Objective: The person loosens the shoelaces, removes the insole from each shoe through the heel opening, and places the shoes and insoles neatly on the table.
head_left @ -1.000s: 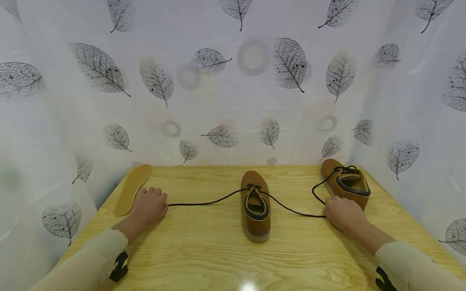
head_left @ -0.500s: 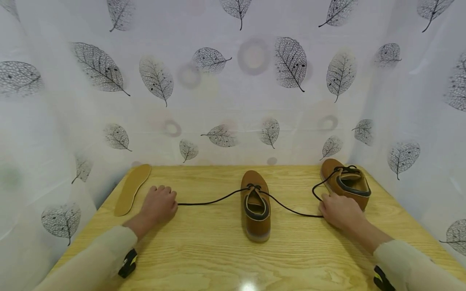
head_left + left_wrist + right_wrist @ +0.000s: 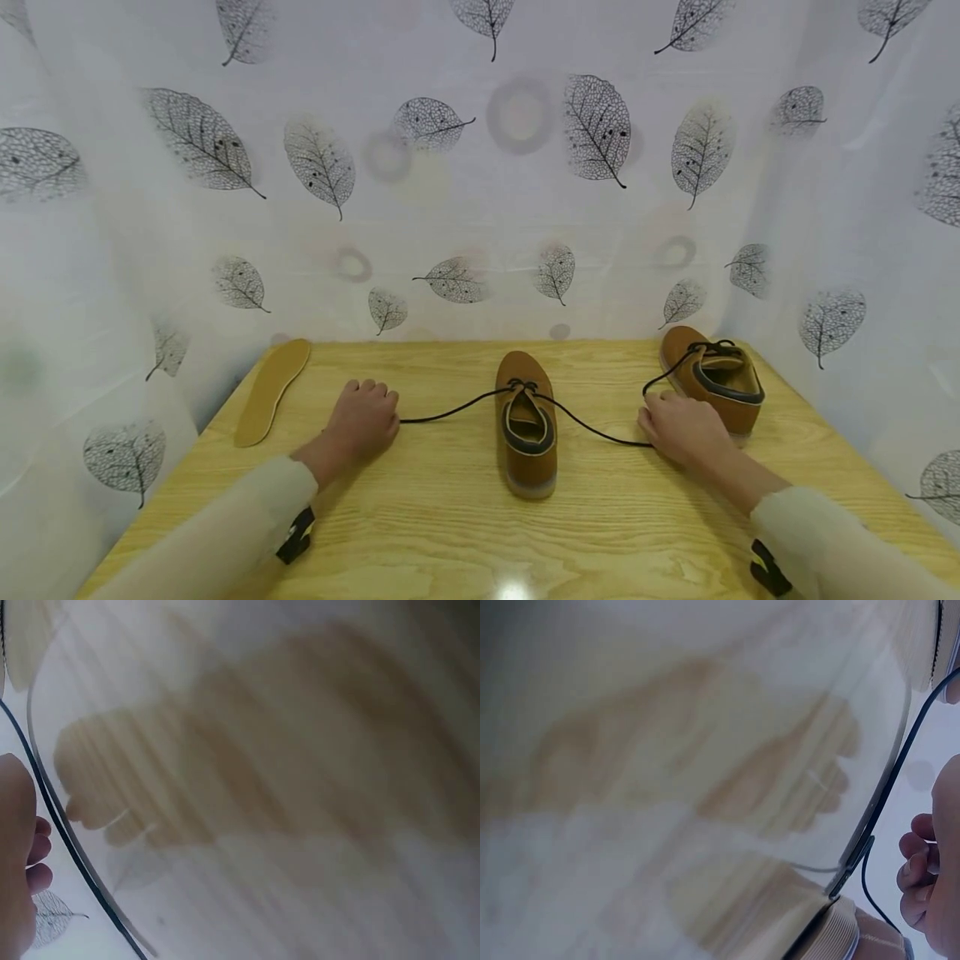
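Note:
A brown shoe (image 3: 531,467) with its toe pointing away stands mid-table, black laces spread to both sides. My left hand (image 3: 363,421) hovers over the left lace (image 3: 450,412), fingers loosely curled; in the left wrist view the lace (image 3: 75,844) runs past the fingertips, apart from them. My right hand (image 3: 686,427) is above the outer part of the right lace (image 3: 592,429), beside a second brown shoe (image 3: 738,408). In the right wrist view its curled fingers (image 3: 915,874) hold nothing visible. From the head, each hand hides part of a lace.
A tan insole (image 3: 272,392) lies at the left edge of the glossy wooden table (image 3: 420,525). Behind and at both sides hangs a white curtain (image 3: 465,208) with leaf prints. The second shoe is near the right edge.
My left hand has moved right, toward the middle shoe, covering more of the left lace. My right hand has shifted slightly left. The shoes and the visible laces keep their places.

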